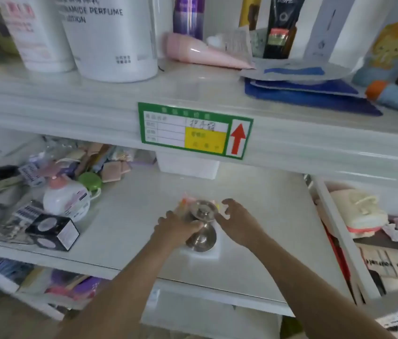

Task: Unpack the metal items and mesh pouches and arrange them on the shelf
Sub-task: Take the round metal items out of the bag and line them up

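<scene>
Two round metal items lie on the middle white shelf (254, 236): the far one (204, 210) sits on a mesh pouch (185, 203) with orange and pink bits, the near one (203, 238) lies just in front. My left hand (177, 227) rests against the left side of the near metal item, fingers curled on it. My right hand (236, 217) hovers just right of the far metal item, with thumb and fingers apart and nothing in them.
A white bottle (67, 199), a black box (53, 231) and packets crowd the shelf's left. A white box (188, 166) stands at the back. A green price label (194, 130) hangs on the upper shelf, which carries large white tubs (110, 37). A bin of soft goods (361, 214) is at right.
</scene>
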`<state>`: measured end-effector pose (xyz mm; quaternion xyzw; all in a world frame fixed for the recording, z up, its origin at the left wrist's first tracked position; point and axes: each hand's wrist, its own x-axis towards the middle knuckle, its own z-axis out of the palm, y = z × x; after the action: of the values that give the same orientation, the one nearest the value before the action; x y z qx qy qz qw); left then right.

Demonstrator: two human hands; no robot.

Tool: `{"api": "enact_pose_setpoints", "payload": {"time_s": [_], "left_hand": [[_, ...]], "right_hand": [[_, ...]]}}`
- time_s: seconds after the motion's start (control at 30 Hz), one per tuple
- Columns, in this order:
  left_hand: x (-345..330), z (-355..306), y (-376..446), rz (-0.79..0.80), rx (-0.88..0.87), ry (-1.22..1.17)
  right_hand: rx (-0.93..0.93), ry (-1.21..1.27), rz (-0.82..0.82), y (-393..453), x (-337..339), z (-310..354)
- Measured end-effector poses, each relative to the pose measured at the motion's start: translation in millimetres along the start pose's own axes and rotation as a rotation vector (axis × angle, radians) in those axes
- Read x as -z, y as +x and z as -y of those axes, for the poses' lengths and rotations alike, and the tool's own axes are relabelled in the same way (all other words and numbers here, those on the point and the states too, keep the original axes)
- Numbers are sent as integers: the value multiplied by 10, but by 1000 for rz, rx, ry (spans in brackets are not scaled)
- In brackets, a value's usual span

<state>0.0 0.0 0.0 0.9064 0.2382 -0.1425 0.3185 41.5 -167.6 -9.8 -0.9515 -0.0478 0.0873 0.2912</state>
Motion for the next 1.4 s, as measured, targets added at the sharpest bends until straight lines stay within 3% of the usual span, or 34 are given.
{"api": "enact_pose_setpoints", "payload": {"time_s": [0.13, 0.33, 0.43, 0.53, 0.67, 0.77, 0.93, 1.17, 1.3, 1.4], "left_hand": [[-95, -16, 131, 99, 97, -42], [-222, -93, 320, 78, 68, -85], [-238, -55, 360, 109, 43, -142], [-208, 1, 322, 145, -103, -128], [-286, 133, 134, -22, -209, -310], [-385, 301, -77, -74, -267, -502], [-405, 454, -369, -88, -330, -608], [-284, 398, -795, 16, -671, -662], [-496, 674, -970, 82, -495, -712], [-674, 677, -991, -66, -336, -789]], "right_hand": [[-246, 209, 11, 252, -188, 91], [-290, 182, -20, 456, -548, 269], [-244, 255, -92, 411, -693, 264], [-199, 457, -151, 348, -734, 158], [-142, 736, -157, 229, -645, 135], [-73, 727, -184, 77, -561, 112], [57, 635, -170, -248, -356, 58], [107, 698, -51, -730, -31, -69], [17, 786, 45, -888, -98, -179], [-62, 900, 90, -990, -142, -248]]}}
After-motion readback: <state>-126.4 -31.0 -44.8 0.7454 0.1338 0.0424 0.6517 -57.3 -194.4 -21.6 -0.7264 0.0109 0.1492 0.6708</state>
